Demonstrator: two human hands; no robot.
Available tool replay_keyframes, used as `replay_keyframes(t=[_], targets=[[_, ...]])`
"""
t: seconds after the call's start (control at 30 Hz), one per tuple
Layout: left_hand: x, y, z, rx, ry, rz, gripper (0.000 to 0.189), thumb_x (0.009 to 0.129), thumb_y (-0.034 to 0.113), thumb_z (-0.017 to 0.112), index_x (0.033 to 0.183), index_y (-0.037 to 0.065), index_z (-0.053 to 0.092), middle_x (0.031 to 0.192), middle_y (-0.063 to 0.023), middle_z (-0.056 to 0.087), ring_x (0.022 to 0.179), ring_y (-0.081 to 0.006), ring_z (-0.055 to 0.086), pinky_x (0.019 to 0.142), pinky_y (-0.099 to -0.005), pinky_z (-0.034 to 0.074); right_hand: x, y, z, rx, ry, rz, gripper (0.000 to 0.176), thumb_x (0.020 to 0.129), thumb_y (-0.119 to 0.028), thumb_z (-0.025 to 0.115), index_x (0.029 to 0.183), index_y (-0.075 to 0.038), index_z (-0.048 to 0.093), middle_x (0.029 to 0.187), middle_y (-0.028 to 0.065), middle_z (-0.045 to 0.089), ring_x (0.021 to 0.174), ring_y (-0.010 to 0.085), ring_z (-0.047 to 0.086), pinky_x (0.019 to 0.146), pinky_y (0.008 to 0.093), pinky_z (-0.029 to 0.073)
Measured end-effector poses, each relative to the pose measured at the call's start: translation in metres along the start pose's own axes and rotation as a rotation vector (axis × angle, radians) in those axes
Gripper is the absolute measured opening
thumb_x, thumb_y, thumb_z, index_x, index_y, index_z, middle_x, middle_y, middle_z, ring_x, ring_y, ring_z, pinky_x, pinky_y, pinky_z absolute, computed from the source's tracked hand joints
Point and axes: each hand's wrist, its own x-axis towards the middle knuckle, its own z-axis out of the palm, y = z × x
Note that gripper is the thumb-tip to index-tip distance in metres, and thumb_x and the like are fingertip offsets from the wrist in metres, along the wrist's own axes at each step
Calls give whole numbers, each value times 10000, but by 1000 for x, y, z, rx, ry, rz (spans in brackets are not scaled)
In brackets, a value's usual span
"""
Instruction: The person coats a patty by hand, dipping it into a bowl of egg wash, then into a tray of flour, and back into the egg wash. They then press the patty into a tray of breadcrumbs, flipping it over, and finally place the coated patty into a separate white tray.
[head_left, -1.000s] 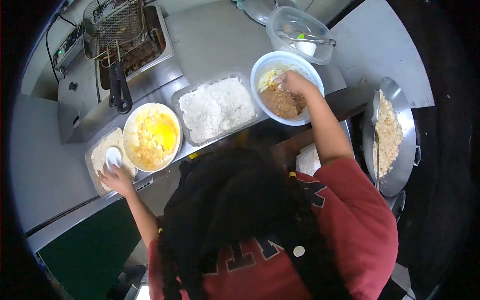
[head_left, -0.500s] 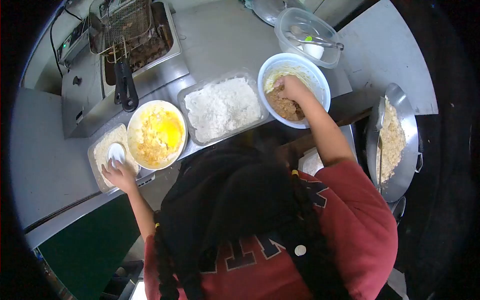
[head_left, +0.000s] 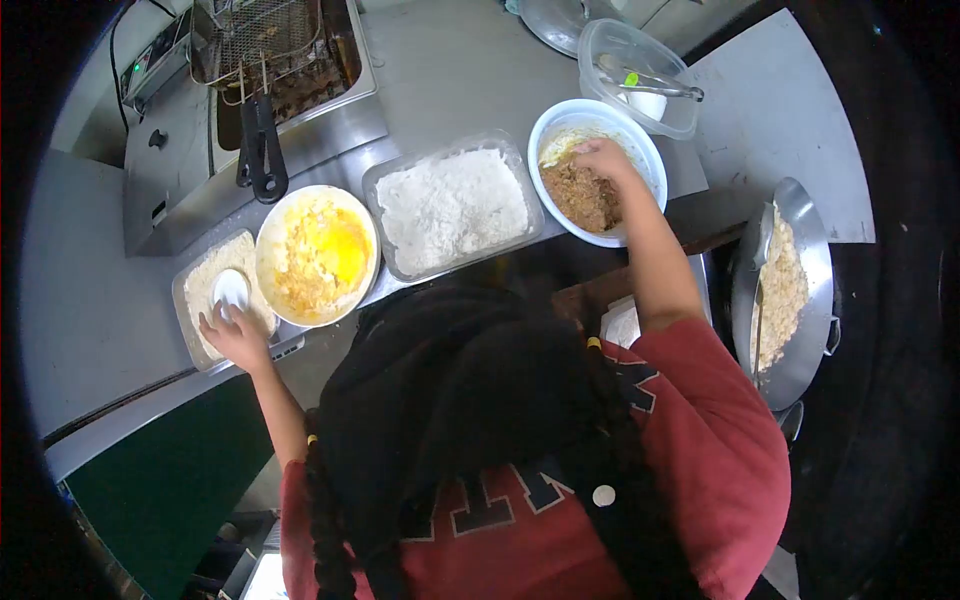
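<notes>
The brown mixture (head_left: pixel 580 203) looks soft, best scooped from underneath; whether left hand (head_left: pixel 240 341) or right hand (head_left: pixel 605 160) grips anything, I can't tell.

Right hand (head_left: pixel 604 160) in brown mixture (head_left: pixel 580 203) in pale-blue bowl (head_left: pixel 655 185), upper right; left hand (head_left: pixel 238 340) at white container (head_left: pixel 231 286) in crumb tray (head_left: pixel 188 325), left; white-powder tray (head_left: pixel 533 205) between.

One white bowl (head_left: pixel 264 255) and one pale blue bowl (head_left: pixel 655 165) are counted, two bowls in all. One powder-filled tray (head_left: pixel 538 222) and one crumb-filled tray (head_left: pixel 182 310) are found, giving two trays. One clear plastic tub (head_left: pixel 597 45) is noted, as is one pair of tongs (head_left: pixel 670 90). One fryer (head_left: pixel 165 190) and two black handles (head_left: pixel 266 140) can be counted, and one wok (head_left: pixel 817 300) is also seen.
</notes>
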Motion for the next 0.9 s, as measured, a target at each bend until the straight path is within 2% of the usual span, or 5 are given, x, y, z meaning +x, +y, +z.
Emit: replay_keyframes(t=[0.33, 0.5, 0.6, 0.73, 0.9], targets=[[-1, 1, 0, -31, 10, 12, 425, 949, 313, 548, 1244, 13, 607, 1446, -304, 386, 1333, -462, 387, 1086, -510, 343, 3, 0, -12, 673, 67, 11, 252, 776, -202, 803, 989, -87, 732, 979, -7, 694, 884, 140, 610, 762, 344, 480], [-2, -2, 2, -12, 16, -5, 434, 932, 304, 560, 1256, 19, 597, 1455, -303, 376, 1338, -458, 383, 1093, -514, 332, -5, 0, -1, -282, 197, -276, 374, 750, -204, 814, 1093, -77, 735, 1068, 121, 732, 983, 255, 692, 899, 341, 506], [-2, 1, 0, -23, 7, -3, 437, 922, 299, 565, 1254, 17, 597, 1453, -303, 375, 1338, -458, 381, 1098, -509, 327, -13, -4, -4, -378, 411, -354, 355, 725, -170, 821, 1066, -114, 743, 1035, 149, 728, 965, 299, 696, 901, 403, 518], [-1, -1, 1, -16, 23, 17, 433, 912, 284, 574, 1247, 10, 597, 1442, -307, 381, 1328, -465, 389, 1092, -515, 335, -16, -4, -20, -240, 429, -232, 277, 789, -148, 750, 1061, -97, 741, 1015, 176, 721, 961, 322, 694, 904, 407, 514], [-2, -2, 2, -8, 32, 30, 425, 905, 265, 582, 1242, 8, 595, 1435, -317, 381, 1318, -474, 396, 1084, -523, 345, -13, 4, -20, -346, 503, -381, 261, 836, -64, 597, 1057, -74, 737, 1036, 243, 680, 990, 385, 663, 912, 427, 501]])
